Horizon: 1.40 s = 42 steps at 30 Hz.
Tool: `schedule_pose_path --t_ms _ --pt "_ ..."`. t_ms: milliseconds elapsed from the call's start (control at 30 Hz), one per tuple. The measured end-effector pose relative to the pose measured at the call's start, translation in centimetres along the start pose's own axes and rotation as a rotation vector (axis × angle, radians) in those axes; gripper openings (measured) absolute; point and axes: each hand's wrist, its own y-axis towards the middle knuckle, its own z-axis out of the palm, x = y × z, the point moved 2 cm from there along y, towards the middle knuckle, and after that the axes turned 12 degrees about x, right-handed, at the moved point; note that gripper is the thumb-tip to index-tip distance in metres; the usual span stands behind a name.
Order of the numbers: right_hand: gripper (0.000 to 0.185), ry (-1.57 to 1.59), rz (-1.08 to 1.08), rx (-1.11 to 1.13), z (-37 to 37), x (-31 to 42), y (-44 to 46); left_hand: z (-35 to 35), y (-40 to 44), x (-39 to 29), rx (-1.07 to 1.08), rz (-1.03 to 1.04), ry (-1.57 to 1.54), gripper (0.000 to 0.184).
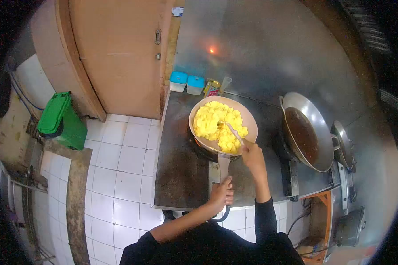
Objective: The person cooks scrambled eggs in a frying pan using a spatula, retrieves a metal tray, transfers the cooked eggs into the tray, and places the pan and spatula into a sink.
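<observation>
Left grip (221, 195) on pan handle (223, 165), counter edge (177, 208) near, wok (302, 104) apart

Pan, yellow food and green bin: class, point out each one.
Pan (247, 114), head view: bare inner wall, upper right.
Yellow food (208, 120), head view: left part of the heap.
Green bin (76, 131), head view: side of its body.

Frying pan (249, 111) sits on a burner (202, 152), food (212, 121) in it, utensil (235, 132) stuck in the food. Two tubs (178, 84) and a can (214, 87) stand in a row just behind the pan. Wok (301, 100) is off to the right, another pan (338, 129) just past that. Door (115, 62) is back left, bin (73, 130) on the floor (124, 172) left of it.
</observation>
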Motion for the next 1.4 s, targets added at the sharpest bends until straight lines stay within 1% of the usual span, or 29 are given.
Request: schedule_pose_path --t_ms 100,167,200,267,300,367,400,467,500,533,567,633,700,767,800,833,867,900,933,1000,1067,1133,1167,1200,1233,1267,1333,1367,1400 --pt "0.025 -0.061 0.007 -0.012 0.0 1.2 0.8 0.1 -0.1 -0.2 0.004 -0.002 0.01 0.033" --pt "0.025 -0.169 0.066 0.006 0.7 1.8 2.1 0.1 0.0 -0.1 -0.001 -0.004 0.009 0.032" --pt "0.025 -0.166 0.072 0.008 1.7 1.8 3.0 0.1 0.0 0.0 -0.002 -0.002 0.011 0.031" --pt "0.035 -0.37 -0.069 -0.003 4.0 1.7 4.4 0.1 0.1 -0.2 -0.021 -0.023 0.014 0.031" --pt "0.035 -0.367 -0.063 -0.004 3.9 1.4 4.1 0.1 0.1 -0.1 -0.038 -0.035 0.015 0.031" --pt "0.033 -0.433 -0.063 0.206 3.9 1.0 4.1 0.0 0.2 -0.1 -0.035 -0.043 0.019 0.032" --pt "0.032 -0.455 -0.116 0.185 2.3 1.0 2.8 0.0 0.2 -0.1 -0.032 -0.05 0.019 0.033" --pt "0.032 -0.461 -0.016 0.282 -2.4 2.0 0.7 0.1 0.1 -0.2 -0.022 -0.046 0.019 0.034" --pt "0.025 -0.501 -0.029 0.239 -4.3 1.2 0.0 0.2 0.0 -0.1 -0.015 -0.045 0.014 0.035" --pt "0.022 -0.512 -0.085 0.308 -6.6 1.4 -0.4 0.3 -0.1 -0.2 -0.013 -0.042 0.017 0.035" --pt "0.028 -0.425 -0.008 0.268 -9.1 3.4 -1.9 0.3 -0.2 -0.3 -0.012 -0.041 0.019 0.035" --pt "0.027 -0.476 0.023 0.116 -10.4 4.8 -2.3 0.4 -0.1 -0.1 -0.011 -0.041 0.024 0.035" --pt "0.025 -0.531 -0.027 0.06 -7.1 1.7 2.1 0.1 0.4 0.4 0.004 -0.014 -0.015 0.035" --pt "0.028 -0.577 -0.017 0.101 -0.9 -2.5 6.8 -0.4 1.2 1.3 0.0 -0.009 0.023 0.036" --pt "0.028 -0.574 -0.014 0.097 -1.2 -1.9 6.4 -0.6 1.6 1.5 -0.005 0.006 0.06 0.038" --pt "0.028 -0.521 -0.016 0.16 -2.0 -0.6 5.6 -0.9 1.7 1.4 -0.005 0.009 0.064 0.038" --pt "0.028 -0.472 -0.024 0.227 -2.9 0.7 4.9 -1.3 1.8 1.4 0.022 -0.009 0.072 0.039" --pt "0.026 -0.461 -0.082 0.161 -4.4 1.0 3.3 -1.7 1.6 1.4 0.044 -0.029 0.076 0.043" --pt "0.024 -0.54 -0.045 0.201 -6.4 3.6 1.1 -2.1 1.2 1.3 0.035 -0.027 0.071 0.043" --pt "0.023 -0.617 -0.004 0.245 -6.1 4.7 0.4 -2.4 0.1 1.0 0.249 0.084 0.071 0.052" --pt "0.024 -0.618 0.047 0.13 -1.5 1.2 2.8 -6.7 -1.0 2.7 0.16 -0.098 0.418 0.06" --pt "0.024 -0.583 0.025 0.103 -0.6 -0.8 5.4 -14.7 -0.8 5.8 0.238 -0.296 0.99 0.06" --pt "0.023 -0.556 0.002 0.079 -0.8 -1.5 6.3 -18.2 -0.8 7.7 0.382 -0.236 1.319 0.052" --pt "0.024 -0.483 0.019 0.168 -2.8 -1.6 6.5 -20.3 -1.0 9.1 0.53 -0.161 1.648 0.044" --pt "0.024 -0.48 0.01 0.166 -5.0 -0.9 5.3 -20.3 -1.4 9.4 0.521 -0.157 1.653 0.044" --pt "0.024 -0.508 -0.045 0.134 -7.2 -0.1 3.7 -19.9 -2.1 9.7 0.458 -0.123 1.322 0.039" --pt "0.024 -0.528 -0.099 0.109 -7.8 -0.3 3.1 -21.4 0.1 12.8 0.465 0.071 1.654 0.036" --pt "0.025 -0.53 0.025 0.146 -7.0 -1.3 3.7 -22.2 1.3 14.4 0.441 0.177 1.817 0.035" --pt "0.025 -0.531 0.154 0.186 -6.2 -2.6 4.3 -22.2 1.3 14.5 0.254 0.199 1.587 0.035"
